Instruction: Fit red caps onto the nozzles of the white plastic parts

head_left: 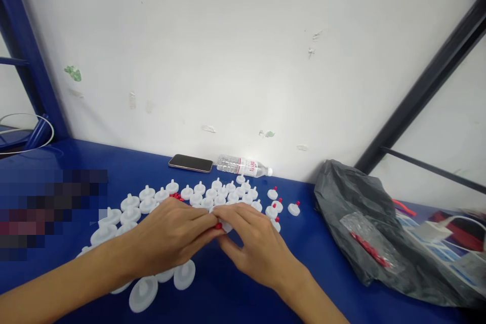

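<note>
My left hand (172, 233) pinches a small red cap (218, 226) between thumb and fingers. Touching it from the right, my right hand (256, 243) grips a white disc piece (226, 227), mostly hidden under its fingers. Around and behind both hands stand several white round pieces with upright stems, such as a white piece (141, 293) near the front. A few to the right carry red caps, among them a capped piece (293, 208). Loose red caps (176, 196) lie just behind my left hand.
Against the wall lie a phone (190, 163) and a plastic bottle (243, 166) on the blue table (228, 293). At the right, a dark plastic bag (334, 212) sits under a clear bag of red caps (372, 245). Metal posts flank the table.
</note>
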`<move>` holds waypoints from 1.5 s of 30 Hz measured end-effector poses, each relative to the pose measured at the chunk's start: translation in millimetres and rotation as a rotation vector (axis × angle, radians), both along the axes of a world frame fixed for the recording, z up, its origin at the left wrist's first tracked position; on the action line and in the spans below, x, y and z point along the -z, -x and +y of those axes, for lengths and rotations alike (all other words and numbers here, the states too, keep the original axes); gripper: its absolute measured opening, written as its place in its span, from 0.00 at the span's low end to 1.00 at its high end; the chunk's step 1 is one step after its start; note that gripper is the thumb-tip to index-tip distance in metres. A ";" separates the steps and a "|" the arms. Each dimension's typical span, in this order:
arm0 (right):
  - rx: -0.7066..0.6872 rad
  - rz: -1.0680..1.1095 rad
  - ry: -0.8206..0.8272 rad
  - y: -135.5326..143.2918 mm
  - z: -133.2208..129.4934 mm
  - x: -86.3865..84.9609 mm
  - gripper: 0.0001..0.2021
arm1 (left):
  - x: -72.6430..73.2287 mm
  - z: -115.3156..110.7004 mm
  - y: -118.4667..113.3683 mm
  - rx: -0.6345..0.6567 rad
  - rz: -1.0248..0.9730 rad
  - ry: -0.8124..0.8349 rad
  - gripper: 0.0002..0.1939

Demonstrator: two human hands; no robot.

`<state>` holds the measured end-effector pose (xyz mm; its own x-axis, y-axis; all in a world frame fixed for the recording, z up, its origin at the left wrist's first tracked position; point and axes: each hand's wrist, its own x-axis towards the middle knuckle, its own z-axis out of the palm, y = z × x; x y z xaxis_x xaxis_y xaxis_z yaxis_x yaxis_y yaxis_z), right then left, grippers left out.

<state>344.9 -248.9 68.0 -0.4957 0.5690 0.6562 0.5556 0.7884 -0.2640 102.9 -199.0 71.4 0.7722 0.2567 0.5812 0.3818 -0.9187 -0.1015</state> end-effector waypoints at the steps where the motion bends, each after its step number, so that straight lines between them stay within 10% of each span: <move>1: 0.035 0.005 0.022 -2.4 -0.5 -3.2 0.15 | -0.8 2.6 1.4 -0.021 0.019 -0.018 0.14; 18: 0.176 -0.110 0.738 -36.0 11.4 -28.7 0.03 | 2.9 20.0 9.2 -0.137 0.334 0.089 0.09; 23: 0.232 -0.088 0.719 -39.0 12.5 -31.5 0.08 | 5.7 22.0 8.5 -0.143 0.352 0.116 0.10; 28: 0.730 -0.340 0.506 -54.1 20.1 -43.5 0.27 | 13.2 27.2 9.3 -0.143 0.360 0.111 0.11; 33: 1.028 -0.480 0.555 -82.8 26.8 -40.8 0.25 | 10.0 26.6 9.3 -0.141 0.364 0.125 0.11; 45: 1.040 -0.677 0.727 -95.2 32.3 -23.1 0.22 | 8.1 23.2 10.0 -0.128 0.387 0.192 0.13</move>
